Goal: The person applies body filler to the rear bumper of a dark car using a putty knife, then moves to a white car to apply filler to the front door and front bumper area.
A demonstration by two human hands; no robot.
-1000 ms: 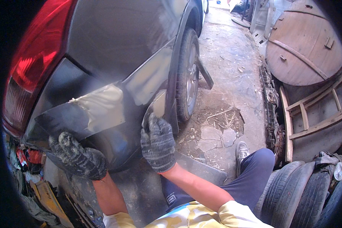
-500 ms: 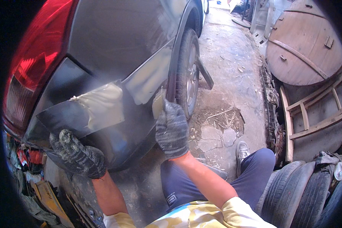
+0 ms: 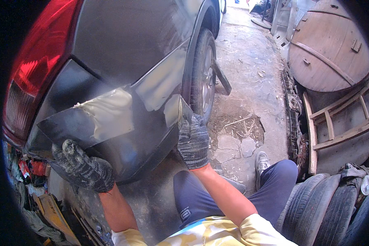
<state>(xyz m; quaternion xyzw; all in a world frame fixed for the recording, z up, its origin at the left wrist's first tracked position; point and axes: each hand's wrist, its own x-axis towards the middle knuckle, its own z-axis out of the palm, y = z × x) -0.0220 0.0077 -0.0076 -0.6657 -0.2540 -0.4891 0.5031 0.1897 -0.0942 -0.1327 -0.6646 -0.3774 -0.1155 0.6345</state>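
Note:
My left hand (image 3: 84, 166), in a grey knit glove, grips the lower edge of a dark flat mixing board (image 3: 65, 126). A thick smear of cream-coloured putty (image 3: 112, 112) covers the board's right part. In my gloved right hand (image 3: 193, 141) is a thin putty spreader (image 3: 185, 110), its blade upward and its face edge-on to me. The blade is at the rear edge of the wheel arch, beside a small putty patch (image 3: 172, 111) on the dark car bumper (image 3: 143, 133). Whether it touches the bumper I cannot tell. Above lies a larger, pale filled patch (image 3: 162, 88).
A red tail light (image 3: 39, 57) is at the left, and the rear wheel (image 3: 204, 74) stands beyond my right hand. Broken concrete (image 3: 238, 137) marks the floor. Several old tyres (image 3: 317, 205), a wooden frame (image 3: 342, 123) and a round wooden panel (image 3: 328, 53) line the right side.
My right hand has moved a little to the right, and the spreader has turned edge-on, uncovering the small putty patch. My left hand and the board have barely moved.

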